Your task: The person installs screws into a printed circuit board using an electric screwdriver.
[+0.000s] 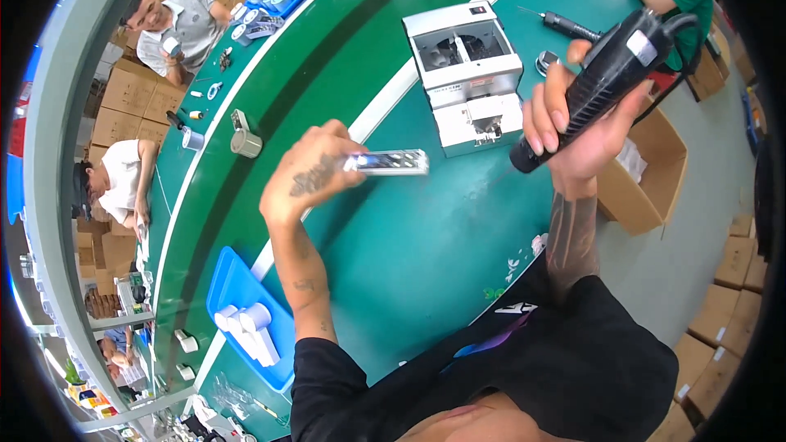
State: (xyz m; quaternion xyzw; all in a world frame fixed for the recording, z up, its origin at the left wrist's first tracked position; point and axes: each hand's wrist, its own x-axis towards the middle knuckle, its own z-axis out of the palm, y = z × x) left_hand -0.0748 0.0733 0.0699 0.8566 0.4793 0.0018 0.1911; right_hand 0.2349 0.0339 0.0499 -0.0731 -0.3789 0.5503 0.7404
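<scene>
My left hand (315, 168) pinches one end of a slim oblong piece (391, 163) with a pale rim and a shiny, dark face. It is held above the green table, level and pointing right. My right hand (585, 127) is wrapped round a thick black corded electric screwdriver (610, 74), raised and tilted, its lower end down to the left. I cannot make out a bit on it. Between my hands, farther back, stands a white screw feeder (467, 74) with a clear-windowed top. A small round metallic part (546, 62) lies beside the feeder.
A second electric screwdriver (573, 27) lies behind the right hand. On the left are a blue tray (282, 368) with white parts and a grey-white device (245, 141) on the green belt. An open carton (667, 172) stands right. Co-workers (184, 24) sit across the belt.
</scene>
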